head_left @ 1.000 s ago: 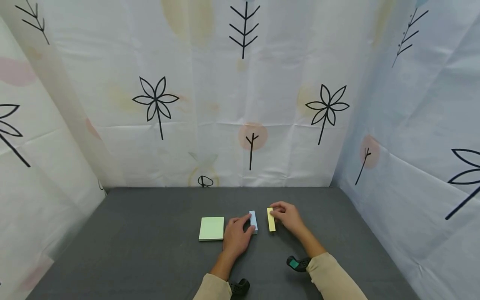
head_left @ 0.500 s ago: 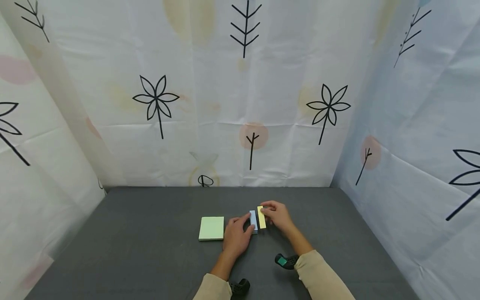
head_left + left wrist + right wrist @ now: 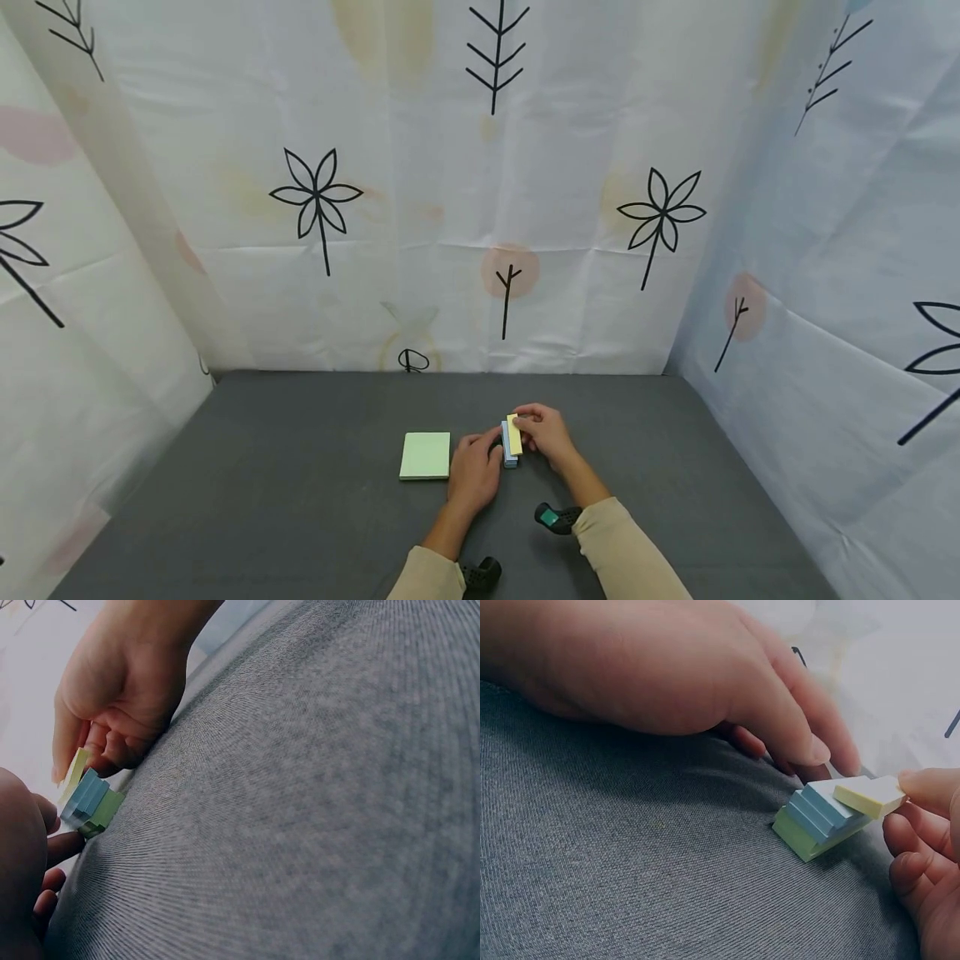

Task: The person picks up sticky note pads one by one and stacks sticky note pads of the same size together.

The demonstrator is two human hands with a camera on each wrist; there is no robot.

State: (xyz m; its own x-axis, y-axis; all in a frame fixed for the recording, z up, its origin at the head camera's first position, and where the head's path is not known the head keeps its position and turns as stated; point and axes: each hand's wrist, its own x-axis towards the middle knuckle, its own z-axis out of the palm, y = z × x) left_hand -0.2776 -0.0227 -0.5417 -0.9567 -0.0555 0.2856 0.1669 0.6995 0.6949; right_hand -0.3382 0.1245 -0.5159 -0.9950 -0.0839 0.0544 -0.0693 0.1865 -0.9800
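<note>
My right hand (image 3: pixel 550 435) pinches a narrow yellow sticky note pad (image 3: pixel 515 437) between thumb and fingers. The yellow pad is tilted over a small stack, overlapping its top in the right wrist view. That stack has several narrow blue sticky note pads (image 3: pixel 819 810), stepped slightly at their ends, over a green pad (image 3: pixel 795 834) at the bottom. From the left side, my left hand (image 3: pixel 475 477) holds the stack, its thumb and index finger at the edge. The stack rests on the grey cloth surface (image 3: pixel 300 787).
Left of my left hand lies a larger, square pale green sticky note pad (image 3: pixel 424 456). Black wrist devices (image 3: pixel 557 517) sit at both cuffs. White patterned curtains (image 3: pixel 420 167) enclose the table (image 3: pixel 300 500) at the back and sides.
My right hand has moved left with the yellow pad, from apart from the stack to over it. The left hand has stayed at the stack.
</note>
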